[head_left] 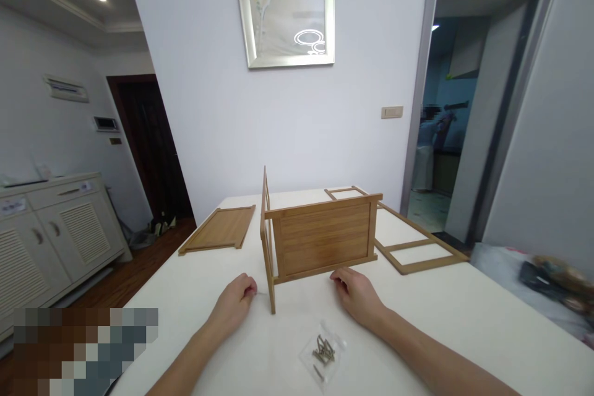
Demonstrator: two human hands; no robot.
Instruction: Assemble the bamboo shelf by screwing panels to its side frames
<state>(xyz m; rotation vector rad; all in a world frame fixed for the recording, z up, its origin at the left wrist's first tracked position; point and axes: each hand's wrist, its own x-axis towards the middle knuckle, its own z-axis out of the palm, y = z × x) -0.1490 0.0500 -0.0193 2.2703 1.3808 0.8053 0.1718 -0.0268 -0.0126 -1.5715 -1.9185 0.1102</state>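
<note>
Screws (325,354) lie in a clear bag (310,349) on the white surface (288,359). Beyond it, the left hand (234,301) has its fingers curled together left of a narrow upright frame (268,253); the right hand (359,297) is curled just beside the lower edge of a wooden panel (327,236). I cannot tell whether either grips anything. The panel stands on edge, its left end meeting the frame. Farther back, a second panel (218,229) lies flat at left, an open frame (417,244) at right. A person (424,151) stands beyond the doorway (418,74).
</note>
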